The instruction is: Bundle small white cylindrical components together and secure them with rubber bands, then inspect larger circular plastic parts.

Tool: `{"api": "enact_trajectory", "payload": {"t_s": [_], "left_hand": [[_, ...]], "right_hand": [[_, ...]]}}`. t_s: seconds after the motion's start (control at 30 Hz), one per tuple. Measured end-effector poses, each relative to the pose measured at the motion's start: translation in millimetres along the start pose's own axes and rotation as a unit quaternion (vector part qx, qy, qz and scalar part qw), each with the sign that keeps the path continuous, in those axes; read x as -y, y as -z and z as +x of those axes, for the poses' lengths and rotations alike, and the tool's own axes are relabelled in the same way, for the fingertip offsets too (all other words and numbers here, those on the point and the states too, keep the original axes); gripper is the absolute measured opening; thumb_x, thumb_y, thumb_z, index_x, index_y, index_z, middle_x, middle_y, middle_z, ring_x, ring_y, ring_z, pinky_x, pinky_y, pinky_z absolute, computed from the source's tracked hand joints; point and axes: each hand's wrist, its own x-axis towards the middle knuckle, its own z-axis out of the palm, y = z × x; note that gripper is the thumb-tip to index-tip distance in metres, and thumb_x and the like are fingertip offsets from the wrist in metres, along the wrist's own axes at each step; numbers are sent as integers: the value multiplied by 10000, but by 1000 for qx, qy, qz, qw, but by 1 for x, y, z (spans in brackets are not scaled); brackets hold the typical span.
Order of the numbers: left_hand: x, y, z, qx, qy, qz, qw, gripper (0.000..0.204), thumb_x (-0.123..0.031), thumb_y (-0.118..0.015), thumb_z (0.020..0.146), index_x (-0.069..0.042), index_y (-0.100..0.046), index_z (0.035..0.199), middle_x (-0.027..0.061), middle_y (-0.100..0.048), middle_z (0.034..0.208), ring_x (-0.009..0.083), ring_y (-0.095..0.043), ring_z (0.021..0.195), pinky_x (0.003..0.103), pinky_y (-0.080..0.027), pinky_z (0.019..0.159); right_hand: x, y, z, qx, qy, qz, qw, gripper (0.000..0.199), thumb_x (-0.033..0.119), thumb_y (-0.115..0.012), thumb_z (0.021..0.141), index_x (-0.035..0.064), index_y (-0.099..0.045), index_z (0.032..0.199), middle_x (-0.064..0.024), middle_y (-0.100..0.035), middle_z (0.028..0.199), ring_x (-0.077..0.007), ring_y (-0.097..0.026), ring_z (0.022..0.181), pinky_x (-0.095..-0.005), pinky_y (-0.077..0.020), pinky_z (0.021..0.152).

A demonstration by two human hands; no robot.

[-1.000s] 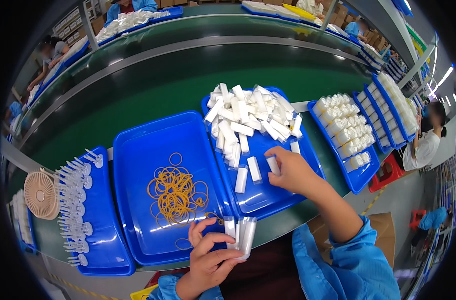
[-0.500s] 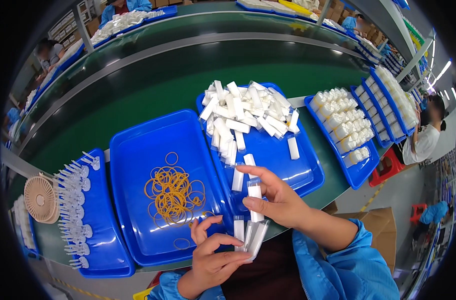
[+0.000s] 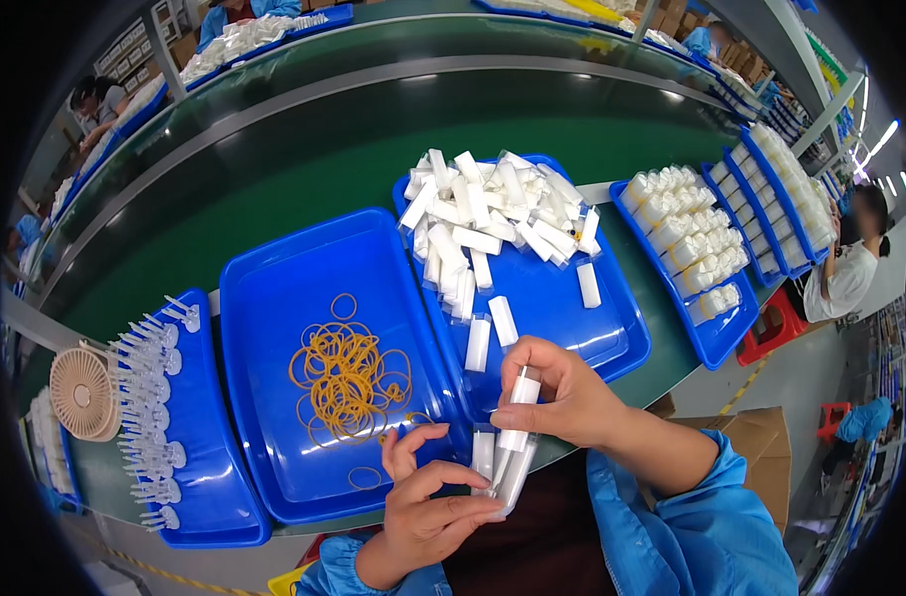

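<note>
My left hand grips a few slim white packets in clear film, held near the table's front edge, with its fingertips at their lower ends. Between the thumb and fingers of my right hand is one more white packet, tilted, its lower end against those in the left. Just beyond, a blue tray carries a heap of similar packets, with a few lying apart from the heap. Yellow-brown rubber bands are piled in another blue tray, left of my hands.
At far left, a blue tray holds rows of clear plastic stemmed pieces, beside a small beige fan. Trays of banded white bundles stand at right. A green conveyor belt runs behind; a person sits at far right.
My right hand has lowered its packet slightly and brought it against those in my left hand. The left hand has hardly moved.
</note>
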Motion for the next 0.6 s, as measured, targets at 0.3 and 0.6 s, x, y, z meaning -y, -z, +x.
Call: {"api": "enact_trajectory", "payload": {"t_s": [0.3,0.6], "left_hand": [[7,0,-1,17,9,-2,1000,146,-249,-768,634,-250,-730,775,-93,-614,827,269,-438,1107,506,-99,996],[-1,-3,-4,26,-49,103,993,195,-260,-780,559,-308,-716,736,-90,-597,803,289,-466,1047,544,-130,1007]], "right_hand": [[9,3,-14,-1,93,-331,939,175,162,-621,841,65,-494,912,-28,-555,784,-95,-532,746,-253,-402,651],[19,10,-16,82,63,-273,956,94,126,-547,858,51,-527,911,-101,-581,703,-258,-568,637,-333,-415,611]]}}
